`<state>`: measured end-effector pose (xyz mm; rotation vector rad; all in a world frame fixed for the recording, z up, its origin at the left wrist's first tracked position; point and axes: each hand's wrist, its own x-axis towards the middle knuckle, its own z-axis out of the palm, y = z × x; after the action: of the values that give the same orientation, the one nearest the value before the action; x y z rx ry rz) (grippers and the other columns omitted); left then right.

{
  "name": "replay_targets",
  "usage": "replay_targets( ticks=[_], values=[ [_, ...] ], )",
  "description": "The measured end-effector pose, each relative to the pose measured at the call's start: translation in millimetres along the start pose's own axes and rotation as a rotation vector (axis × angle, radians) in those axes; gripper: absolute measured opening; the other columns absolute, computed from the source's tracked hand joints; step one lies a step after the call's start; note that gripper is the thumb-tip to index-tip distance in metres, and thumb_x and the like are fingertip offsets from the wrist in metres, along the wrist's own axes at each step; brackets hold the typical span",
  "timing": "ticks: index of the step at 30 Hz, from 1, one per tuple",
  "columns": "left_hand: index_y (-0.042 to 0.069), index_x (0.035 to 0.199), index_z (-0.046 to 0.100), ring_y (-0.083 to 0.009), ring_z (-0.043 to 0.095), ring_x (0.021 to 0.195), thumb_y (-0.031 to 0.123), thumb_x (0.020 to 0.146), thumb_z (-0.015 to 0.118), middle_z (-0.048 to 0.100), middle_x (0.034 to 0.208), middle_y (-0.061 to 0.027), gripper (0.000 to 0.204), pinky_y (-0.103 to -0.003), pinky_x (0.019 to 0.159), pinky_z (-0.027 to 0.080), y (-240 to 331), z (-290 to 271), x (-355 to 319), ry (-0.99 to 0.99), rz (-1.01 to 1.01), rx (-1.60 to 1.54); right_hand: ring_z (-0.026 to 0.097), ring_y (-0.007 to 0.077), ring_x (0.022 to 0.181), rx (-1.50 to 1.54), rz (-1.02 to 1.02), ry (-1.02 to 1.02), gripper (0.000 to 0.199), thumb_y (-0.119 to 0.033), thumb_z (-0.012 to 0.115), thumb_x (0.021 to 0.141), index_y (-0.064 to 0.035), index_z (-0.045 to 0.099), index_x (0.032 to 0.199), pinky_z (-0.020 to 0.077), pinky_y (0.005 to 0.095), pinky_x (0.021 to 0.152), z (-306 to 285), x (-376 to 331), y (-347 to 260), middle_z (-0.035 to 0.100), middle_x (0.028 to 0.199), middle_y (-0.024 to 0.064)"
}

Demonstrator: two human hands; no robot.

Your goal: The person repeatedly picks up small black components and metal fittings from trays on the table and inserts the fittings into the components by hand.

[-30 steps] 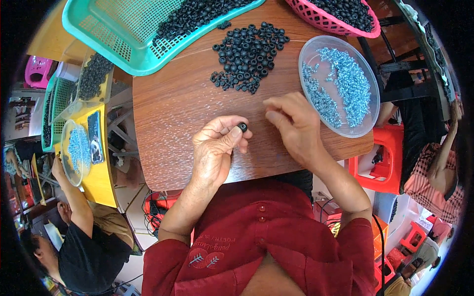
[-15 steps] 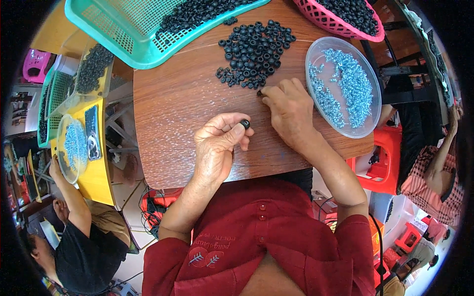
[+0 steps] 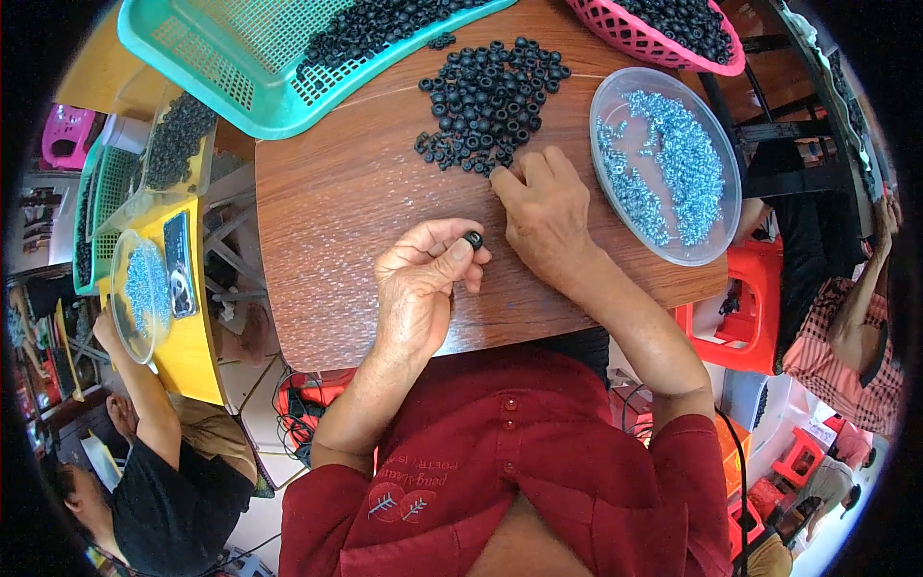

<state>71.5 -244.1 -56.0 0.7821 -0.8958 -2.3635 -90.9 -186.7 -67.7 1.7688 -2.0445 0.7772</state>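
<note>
Brown tabletop (image 3: 336, 231) bears one bead pile (image 3: 488, 101) beyond and one dish (image 3: 656, 183) right of the right hand (image 3: 546, 207), its hold indiscernible, while the left hand (image 3: 418, 279) closely pinches one black bead (image 3: 472, 239).

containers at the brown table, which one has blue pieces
The round clear dish right of the right hand: its pieces are blue; the green basket and pink basket hold black ones.
</note>
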Motion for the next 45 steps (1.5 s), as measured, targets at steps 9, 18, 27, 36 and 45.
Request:
replay_targets(
  ticks=[9, 18, 27, 36, 45],
  values=[
    [-0.005, 0.104, 0.061, -0.0144, 0.060, 0.067, 0.003, 0.085, 0.063, 0.066, 0.084, -0.0137, 0.020, -0.025, 0.058, 0.047, -0.4, -0.1, -1.3, -0.012, 0.007, 0.024, 0.052, 0.0299, 0.070, 0.149, 0.083, 0.023, 0.015, 0.000, 0.068, 0.068, -0.0024, 0.060, 0.080, 0.0426, 0.0385, 0.060, -12.0, -14.1, 1.8, 0.055, 0.077, 0.0109],
    [-0.004, 0.104, 0.062, -0.0138, 0.061, 0.068, 0.003, 0.085, 0.063, 0.066, 0.085, -0.0124, 0.020, -0.024, 0.060, 0.048, -2.1, 12.6, 0.1, -0.030, 0.000, 0.051, 0.058, 0.0262, 0.072, 0.685, 0.434, -0.062, 0.015, 0.000, 0.068, 0.070, -0.0036, 0.059, 0.081, 0.0454, 0.0363, 0.062, -56.7, -10.7, -14.6, 0.059, 0.075, 0.0081],
    [-0.005, 0.105, 0.061, -0.0135, 0.061, 0.069, 0.002, 0.085, 0.063, 0.066, 0.086, -0.0102, 0.021, -0.024, 0.061, 0.049, -5.6, 27.6, -4.8, -0.050, 0.016, 0.086, 0.057, 0.0250, 0.072, 0.814, 0.386, -0.058, 0.015, 0.002, 0.067, 0.069, -0.0030, 0.062, 0.082, 0.0450, 0.0345, 0.063, -71.2, -14.2, -14.1, 0.059, 0.075, 0.0083],
    [-0.006, 0.105, 0.061, -0.0145, 0.062, 0.069, 0.000, 0.085, 0.063, 0.066, 0.086, -0.0125, 0.021, -0.025, 0.060, 0.050, -4.4, 35.6, -9.9, -0.085, -0.020, 0.092, 0.055, 0.0270, 0.072, 0.790, 0.370, 0.015, 0.013, 0.002, 0.065, 0.069, -0.0032, 0.062, 0.081, 0.0443, 0.0358, 0.063, -78.1, -20.5, -14.2, 0.058, 0.075, 0.0089],
    [-0.008, 0.101, 0.062, -0.0149, 0.062, 0.066, -0.003, 0.083, 0.064, 0.067, 0.084, -0.0142, 0.019, -0.025, 0.055, 0.050, -10.3, 41.1, -12.8, -0.053, 0.095, 0.206, 0.057, 0.0222, 0.074, 0.673, 0.213, 0.032, 0.017, 0.006, 0.068, 0.070, -0.0023, 0.064, 0.084, 0.0446, 0.0311, 0.064, -80.3, -28.9, -9.3, 0.061, 0.081, 0.0080]
  ],
)
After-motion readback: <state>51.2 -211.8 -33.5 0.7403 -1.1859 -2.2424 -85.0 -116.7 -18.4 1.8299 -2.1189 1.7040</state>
